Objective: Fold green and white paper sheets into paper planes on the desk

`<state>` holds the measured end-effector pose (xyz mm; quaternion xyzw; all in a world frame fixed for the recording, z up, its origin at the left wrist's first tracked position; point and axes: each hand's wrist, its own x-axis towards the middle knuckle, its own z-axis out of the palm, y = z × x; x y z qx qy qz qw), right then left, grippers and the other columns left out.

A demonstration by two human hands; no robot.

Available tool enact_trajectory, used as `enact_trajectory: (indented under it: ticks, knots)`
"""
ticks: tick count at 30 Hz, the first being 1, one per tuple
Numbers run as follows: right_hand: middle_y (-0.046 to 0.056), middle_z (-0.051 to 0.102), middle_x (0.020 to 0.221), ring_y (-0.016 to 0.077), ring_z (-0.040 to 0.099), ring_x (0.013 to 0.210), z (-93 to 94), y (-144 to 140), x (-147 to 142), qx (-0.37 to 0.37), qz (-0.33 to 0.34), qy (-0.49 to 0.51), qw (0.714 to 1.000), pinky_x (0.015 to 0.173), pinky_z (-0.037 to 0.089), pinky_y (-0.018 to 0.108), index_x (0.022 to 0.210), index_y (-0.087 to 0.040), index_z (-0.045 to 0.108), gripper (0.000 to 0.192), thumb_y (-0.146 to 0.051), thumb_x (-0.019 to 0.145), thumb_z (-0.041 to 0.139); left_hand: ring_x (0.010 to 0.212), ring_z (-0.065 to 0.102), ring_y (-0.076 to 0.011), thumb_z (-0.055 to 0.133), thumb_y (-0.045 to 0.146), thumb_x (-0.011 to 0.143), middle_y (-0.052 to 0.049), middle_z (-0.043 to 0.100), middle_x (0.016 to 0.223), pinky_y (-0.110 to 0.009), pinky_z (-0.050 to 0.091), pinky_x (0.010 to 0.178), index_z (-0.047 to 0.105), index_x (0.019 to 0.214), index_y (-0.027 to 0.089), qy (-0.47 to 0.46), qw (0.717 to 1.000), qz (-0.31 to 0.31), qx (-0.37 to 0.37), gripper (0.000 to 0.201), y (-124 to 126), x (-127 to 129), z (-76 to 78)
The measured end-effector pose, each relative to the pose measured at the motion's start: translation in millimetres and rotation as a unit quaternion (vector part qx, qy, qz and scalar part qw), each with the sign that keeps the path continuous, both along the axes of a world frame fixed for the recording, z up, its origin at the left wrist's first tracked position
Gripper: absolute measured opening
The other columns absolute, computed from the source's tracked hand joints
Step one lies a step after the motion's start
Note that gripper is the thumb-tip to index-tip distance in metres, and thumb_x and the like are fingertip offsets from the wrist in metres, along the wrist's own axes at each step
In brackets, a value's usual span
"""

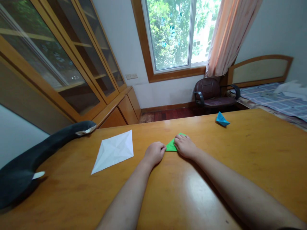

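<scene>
Our two bare forearms come in from the near edge of the wooden table (pixel 251 153), and both hands meet out in the middle of it. Left hand (pixel 154 153) is curled into a loose fist, knuckles down, pinching the left corner of the green folded paper (pixel 171 145). Right hand (pixel 185 146) lies flat on top of that same paper, fingers pressing it onto the table, so only a small green triangle peeks out between the two hands. Off to the left, well apart, a creased white paper sheet (pixel 113 150) lies flat. Far right there's a little blue folded paper (pixel 222 119) sitting on its own. A dark plush toy (pixel 35 156) sprawls along the left edge, and a dark red armchair (pixel 211 92) stands past the table under the window (pixel 177 32)
</scene>
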<state>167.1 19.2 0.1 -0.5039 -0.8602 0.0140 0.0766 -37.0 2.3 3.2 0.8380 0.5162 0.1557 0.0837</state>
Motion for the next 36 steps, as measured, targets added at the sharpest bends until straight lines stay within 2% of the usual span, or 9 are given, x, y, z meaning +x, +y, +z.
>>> enact_trajectory:
  ticks: [5, 12, 15, 20, 23, 28, 32, 36]
  knots:
    - [0.01, 0.062, 0.109, 0.0231, 0.051, 0.104, 1.8, -1, 0, -0.005, -0.001, 0.001, 1.0, 0.091, 0.033, 0.035, 0.095, -0.018, 0.062, 0.024, -0.028, 0.097, 0.04, 0.077, 0.062, -0.0181, 0.05, 0.028, 0.089, -0.004, 0.071, 0.083, -0.028, 0.044, 0.068, 0.074, 0.084, 0.021, 0.002, 1.0, 0.007, -0.022, 0.025, 0, -6, 5.7]
    - [0.01, 0.062, 0.11, 0.0232, 0.051, 0.104, 4.7, -1, 0, -0.014, -0.005, -0.005, 1.0, 0.09, 0.034, 0.035, 0.096, -0.018, 0.062, 0.023, -0.029, 0.096, 0.042, 0.082, 0.065, -0.0173, 0.052, 0.023, 0.087, -0.002, 0.074, 0.09, -0.027, 0.047, 0.074, 0.074, 0.091, 0.022, -0.069, 0.996, -0.014, -0.063, 0.023, 3, -11, 4.7]
    - [0.01, 0.061, 0.11, 0.0231, 0.051, 0.104, 5.2, 0, 0, -0.018, -0.005, -0.004, 1.0, 0.09, 0.034, 0.035, 0.096, -0.018, 0.063, 0.023, -0.029, 0.096, 0.042, 0.082, 0.064, -0.0175, 0.052, 0.021, 0.086, -0.003, 0.073, 0.089, -0.028, 0.047, 0.075, 0.074, 0.091, 0.022, -0.056, 0.997, -0.03, -0.051, 0.023, 4, -10, 5.2]
    - [0.009, 0.061, 0.109, 0.0227, 0.051, 0.103, 3.4, 1, 1, -0.016, -0.005, -0.001, 1.0, 0.089, 0.034, 0.034, 0.095, -0.018, 0.063, 0.024, -0.029, 0.097, 0.042, 0.092, 0.062, -0.0199, 0.047, 0.012, 0.085, -0.006, 0.071, 0.096, -0.031, 0.048, 0.086, 0.074, 0.096, 0.021, -0.007, 0.997, -0.081, 0.001, 0.03, -1, 8, 9.1]
    - [0.01, 0.062, 0.106, 0.0228, 0.052, 0.102, 1.9, 1, 1, -0.01, -0.006, -0.003, 1.0, 0.088, 0.034, 0.034, 0.095, -0.018, 0.063, 0.026, -0.029, 0.097, 0.04, 0.102, 0.061, -0.0213, 0.044, 0.015, 0.089, -0.008, 0.07, 0.108, -0.035, 0.047, 0.095, 0.07, 0.104, 0.02, 0.01, 0.993, -0.121, 0.008, 0.031, -9, 24, 7.3]
    - [0.01, 0.062, 0.108, 0.0226, 0.051, 0.104, 2.3, 0, 0, -0.006, -0.006, 0.0, 1.0, 0.089, 0.034, 0.033, 0.096, -0.018, 0.063, 0.025, -0.03, 0.097, 0.041, 0.126, 0.051, -0.0224, 0.045, 0.019, 0.089, -0.011, 0.054, 0.139, -0.041, 0.037, 0.11, 0.054, 0.13, 0.016, 0.016, 0.994, -0.104, 0.004, 0.042, -18, 35, -5.0]
    - [0.01, 0.062, 0.107, 0.0222, 0.052, 0.103, 3.4, -1, 2, -0.009, -0.007, 0.004, 1.0, 0.089, 0.034, 0.032, 0.095, -0.018, 0.063, 0.024, -0.028, 0.097, 0.041, 0.131, 0.047, -0.0254, 0.045, 0.021, 0.09, -0.013, 0.049, 0.143, -0.047, 0.034, 0.112, 0.051, 0.133, 0.017, 0.028, 0.996, -0.083, -0.022, 0.044, -20, 34, -9.8]
    - [0.01, 0.062, 0.107, 0.022, 0.052, 0.101, 2.7, -3, 5, -0.009, -0.002, 0.013, 1.0, 0.087, 0.035, 0.032, 0.095, -0.017, 0.063, 0.023, -0.026, 0.096, 0.041, 0.131, 0.047, -0.0248, 0.047, 0.02, 0.089, -0.015, 0.051, 0.141, -0.042, 0.034, 0.113, 0.055, 0.131, 0.012, 0.014, 0.996, -0.084, -0.025, 0.043, -19, 34, -8.4]
